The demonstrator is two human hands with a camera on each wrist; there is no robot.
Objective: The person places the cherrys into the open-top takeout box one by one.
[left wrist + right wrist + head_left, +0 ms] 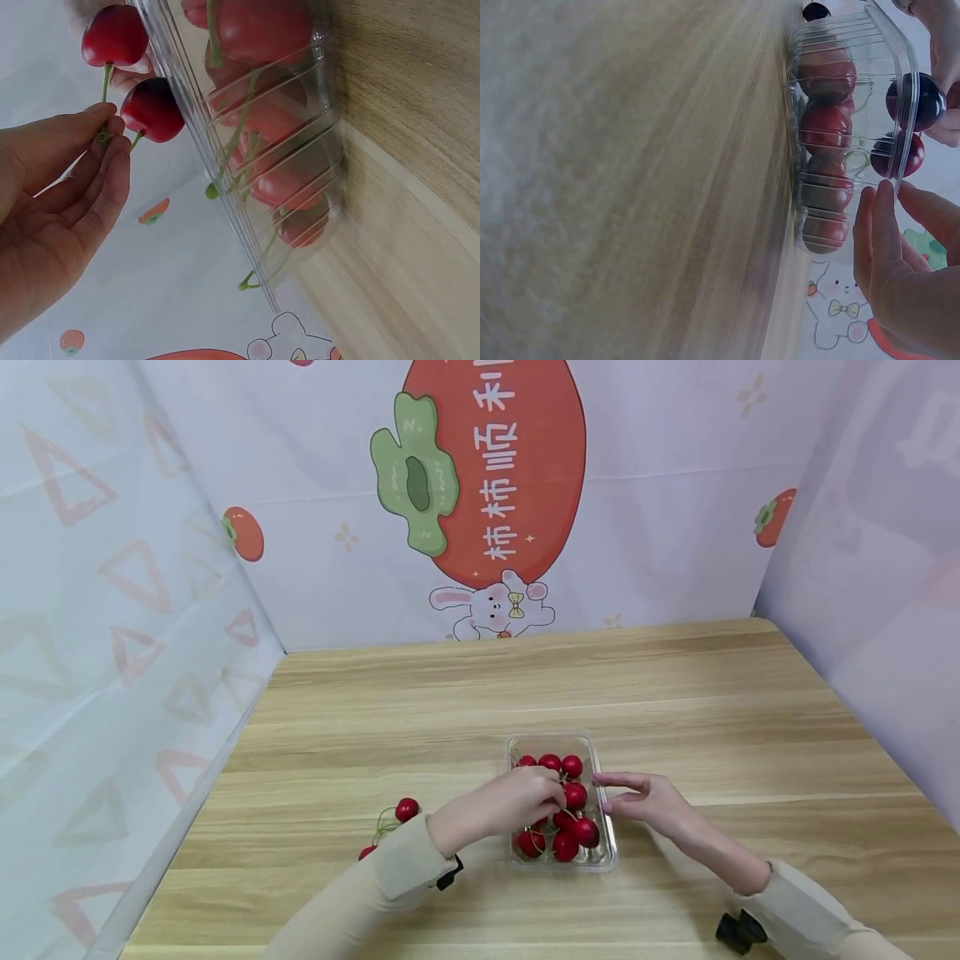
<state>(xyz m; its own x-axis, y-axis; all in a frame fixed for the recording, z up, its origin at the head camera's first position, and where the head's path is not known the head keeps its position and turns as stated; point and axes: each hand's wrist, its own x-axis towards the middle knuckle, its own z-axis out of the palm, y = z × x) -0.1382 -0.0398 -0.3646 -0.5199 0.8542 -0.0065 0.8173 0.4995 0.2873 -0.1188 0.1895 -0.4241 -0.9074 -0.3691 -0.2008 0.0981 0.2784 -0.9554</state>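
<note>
A clear plastic box holds several red cherries with green stems. Over the box, my left hand pinches the green stem of a cherry between thumb and fingertips. A second cherry hangs beside it, its stem running behind the same fingers. In the right wrist view both of these cherries are level with the box rim. My right hand is at the right side of the box, fingers extended, fingertips right at the rim. It holds nothing else.
To the left of the box, a cherry with a stem lies on the wooden table, another partly hidden by the left sleeve. Printed cloth hangs behind the table and along both sides.
</note>
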